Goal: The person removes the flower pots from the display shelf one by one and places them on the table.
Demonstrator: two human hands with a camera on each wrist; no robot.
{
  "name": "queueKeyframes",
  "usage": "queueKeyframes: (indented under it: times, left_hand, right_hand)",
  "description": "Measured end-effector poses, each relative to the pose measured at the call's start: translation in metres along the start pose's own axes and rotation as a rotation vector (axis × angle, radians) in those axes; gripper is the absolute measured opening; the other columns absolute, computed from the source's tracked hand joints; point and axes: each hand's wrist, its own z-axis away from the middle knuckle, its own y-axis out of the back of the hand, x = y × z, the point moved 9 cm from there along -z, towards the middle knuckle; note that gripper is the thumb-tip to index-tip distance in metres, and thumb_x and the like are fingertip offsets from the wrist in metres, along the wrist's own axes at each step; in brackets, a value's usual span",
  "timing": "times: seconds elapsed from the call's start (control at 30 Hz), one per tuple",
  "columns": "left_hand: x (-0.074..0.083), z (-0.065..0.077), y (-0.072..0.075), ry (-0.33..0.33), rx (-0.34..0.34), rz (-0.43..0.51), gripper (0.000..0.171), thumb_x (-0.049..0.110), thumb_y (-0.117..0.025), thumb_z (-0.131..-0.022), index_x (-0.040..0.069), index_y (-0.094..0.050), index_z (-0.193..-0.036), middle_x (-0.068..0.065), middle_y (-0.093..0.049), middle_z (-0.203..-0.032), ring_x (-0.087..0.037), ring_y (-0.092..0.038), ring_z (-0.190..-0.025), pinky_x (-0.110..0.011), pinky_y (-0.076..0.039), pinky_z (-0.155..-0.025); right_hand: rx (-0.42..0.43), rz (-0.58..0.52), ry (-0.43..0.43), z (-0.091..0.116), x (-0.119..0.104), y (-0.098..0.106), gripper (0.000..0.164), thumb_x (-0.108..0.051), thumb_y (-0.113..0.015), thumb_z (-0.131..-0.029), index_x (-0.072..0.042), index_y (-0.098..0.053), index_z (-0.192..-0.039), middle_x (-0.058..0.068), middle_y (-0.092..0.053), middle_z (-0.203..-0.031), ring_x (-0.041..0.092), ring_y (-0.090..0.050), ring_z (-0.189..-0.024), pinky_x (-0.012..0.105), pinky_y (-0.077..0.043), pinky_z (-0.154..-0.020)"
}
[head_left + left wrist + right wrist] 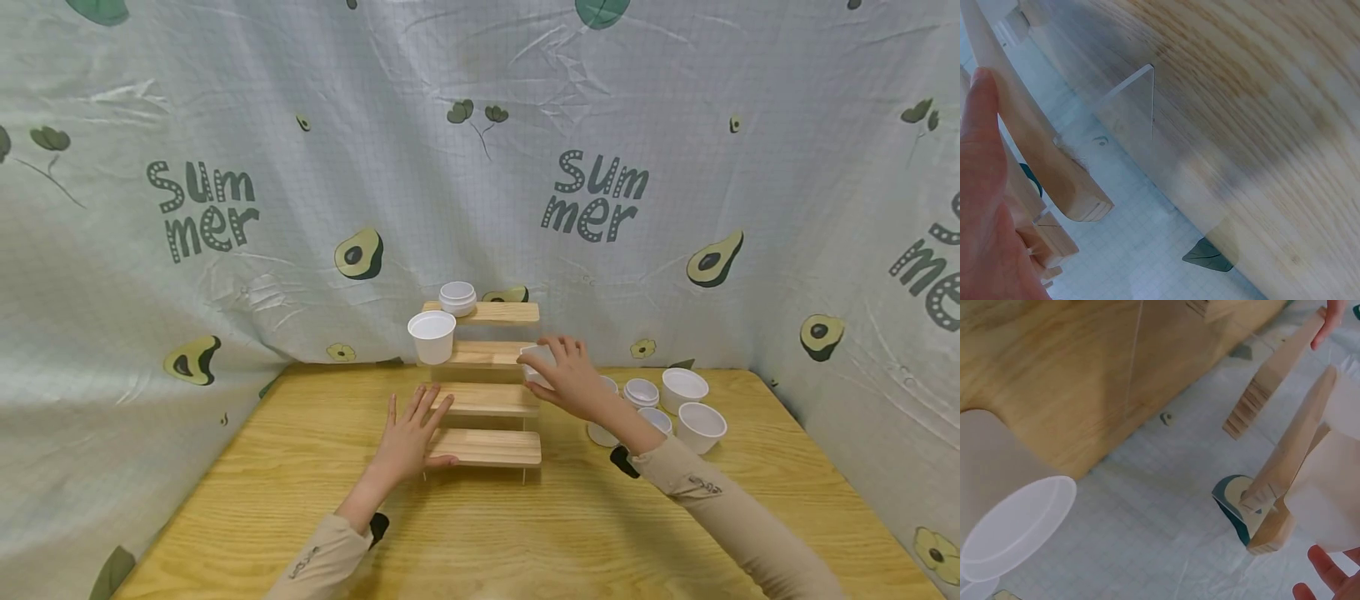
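A four-step wooden shelf rack (pixel 487 447) with clear side supports stands at the middle of the table. My right hand (pixel 573 385) grips a white plastic cup (pixel 1325 494) at the right end of the second step from the top; whether the cup's base touches the wood I cannot tell. At the rack's left side, my left hand (pixel 405 442) has its fingers spread, its thumb touching the lowest step. A wide-rimmed white cup (pixel 432 337) stands at the left of the second step from the top. On the top step sits a small white jar (pixel 458 298).
Right of the rack several white containers stand together on the wooden table (pixel 480 542), among them a tapered cup (pixel 701 427), another cup (pixel 684 389) and a small jar (pixel 641 392). A curtain (pixel 450 200) printed with avocados hangs behind the table.
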Motion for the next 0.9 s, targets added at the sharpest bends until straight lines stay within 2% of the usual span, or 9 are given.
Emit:
queueKeyframes:
  times: [0.43, 0.7, 0.9]
  left_hand:
    - [0.0, 0.0, -0.001, 0.006, -0.02, 0.009, 0.093, 0.064, -0.059, -0.067, 0.016, -0.029, -0.141, -0.012, -0.026, -0.146, -0.032, -0.023, -0.135, -0.064, -0.016, -0.102]
    - [0.0, 0.0, -0.002, 0.005, -0.021, 0.034, 0.092, 0.063, -0.059, -0.068, 0.016, -0.028, -0.141, -0.012, -0.024, -0.147, -0.032, -0.022, -0.135, -0.064, -0.012, -0.103]
    - [-0.001, 0.0, -0.006, 0.017, -0.037, 0.011, 0.093, 0.064, -0.058, -0.068, 0.017, -0.026, -0.141, -0.011, -0.022, -0.148, -0.031, -0.02, -0.136, -0.064, -0.012, -0.104]
  right_hand:
    - [-0.008, -0.008, 0.035, 0.031, -0.009, 0.009, 0.042, -0.032, -0.068, -0.076, -0.022, -0.053, -0.114, 0.014, -0.049, -0.113, 0.031, -0.044, -0.094, 0.047, -0.035, -0.075]
    - [-0.021, 0.002, 0.034, 0.057, -0.014, 0.009, 0.041, -0.032, -0.07, -0.073, -0.023, -0.055, -0.109, 0.014, -0.051, -0.111, 0.031, -0.047, -0.093, 0.051, -0.039, -0.074]
    - [-0.026, 0.006, 0.039, 0.075, -0.014, 0.009, 0.034, -0.037, -0.064, -0.079, -0.023, -0.055, -0.109, 0.014, -0.05, -0.11, 0.033, -0.047, -0.093, 0.053, -0.037, -0.075]
